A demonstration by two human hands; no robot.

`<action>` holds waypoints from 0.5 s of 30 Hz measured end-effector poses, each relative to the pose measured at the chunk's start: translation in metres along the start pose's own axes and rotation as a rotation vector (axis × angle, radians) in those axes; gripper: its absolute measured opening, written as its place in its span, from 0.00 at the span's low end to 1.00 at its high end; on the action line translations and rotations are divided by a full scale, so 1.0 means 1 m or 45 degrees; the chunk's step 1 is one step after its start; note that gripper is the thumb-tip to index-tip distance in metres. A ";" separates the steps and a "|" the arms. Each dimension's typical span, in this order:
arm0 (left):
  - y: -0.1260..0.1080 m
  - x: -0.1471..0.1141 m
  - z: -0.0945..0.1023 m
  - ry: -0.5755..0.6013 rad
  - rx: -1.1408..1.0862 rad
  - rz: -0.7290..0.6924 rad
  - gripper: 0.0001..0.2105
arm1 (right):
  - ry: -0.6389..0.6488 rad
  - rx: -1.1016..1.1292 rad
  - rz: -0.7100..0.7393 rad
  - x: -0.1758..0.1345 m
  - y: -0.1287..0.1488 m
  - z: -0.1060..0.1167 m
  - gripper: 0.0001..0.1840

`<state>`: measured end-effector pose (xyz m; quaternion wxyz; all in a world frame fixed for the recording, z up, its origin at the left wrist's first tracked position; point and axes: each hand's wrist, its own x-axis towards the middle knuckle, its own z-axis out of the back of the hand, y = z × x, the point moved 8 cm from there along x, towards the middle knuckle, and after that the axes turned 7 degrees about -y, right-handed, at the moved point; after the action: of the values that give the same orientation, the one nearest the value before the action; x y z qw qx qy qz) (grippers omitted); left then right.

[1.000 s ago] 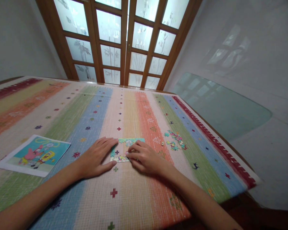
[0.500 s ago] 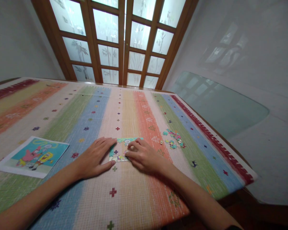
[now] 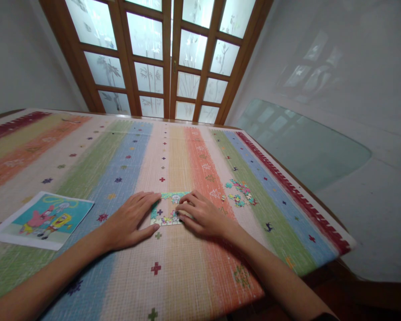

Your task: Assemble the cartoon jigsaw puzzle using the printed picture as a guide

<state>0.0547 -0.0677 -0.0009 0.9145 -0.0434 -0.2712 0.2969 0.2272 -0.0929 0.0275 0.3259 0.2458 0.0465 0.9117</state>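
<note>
A partly assembled jigsaw puzzle (image 3: 167,220) lies flat on the striped tablecloth, its frame of joined pieces around a gap where the cloth shows. Along its left edge rests my left hand (image 3: 132,220), open, thumb apart from the fingers, fingertips touching the upper left corner. My right hand (image 3: 202,216) covers the right side of the puzzle. Its fingers are bent, and the thumb and fingertips close on a puzzle piece at the inner lower right; the piece is mostly hidden beneath them.
Loose puzzle pieces (image 3: 242,194) lie in a small heap to the right of my right hand. On the left is a printed picture sheet (image 3: 58,240) with cartoon figures. The tablecloth (image 3: 183,276) covers the table, whose right edge runs near a wall. Wooden glazed doors (image 3: 170,67) stand behind.
My right hand's fingertips have shifted slightly at the puzzle's lower right, showing a little more of the pieces there. My left hand stays in place. The whole view has moved slightly.
</note>
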 end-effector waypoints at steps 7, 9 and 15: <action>0.001 0.000 -0.001 0.007 -0.018 0.014 0.30 | 0.072 -0.026 0.054 -0.002 0.001 -0.009 0.14; 0.002 0.000 -0.001 0.012 -0.015 0.017 0.30 | 0.065 -0.011 0.053 -0.002 0.000 -0.010 0.14; 0.002 -0.001 -0.002 0.019 -0.018 0.010 0.30 | 0.026 0.031 0.070 -0.002 0.005 -0.006 0.13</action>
<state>0.0544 -0.0664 -0.0036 0.9151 -0.0531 -0.2664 0.2981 0.2226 -0.0971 0.0222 0.2972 0.2417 0.0542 0.9221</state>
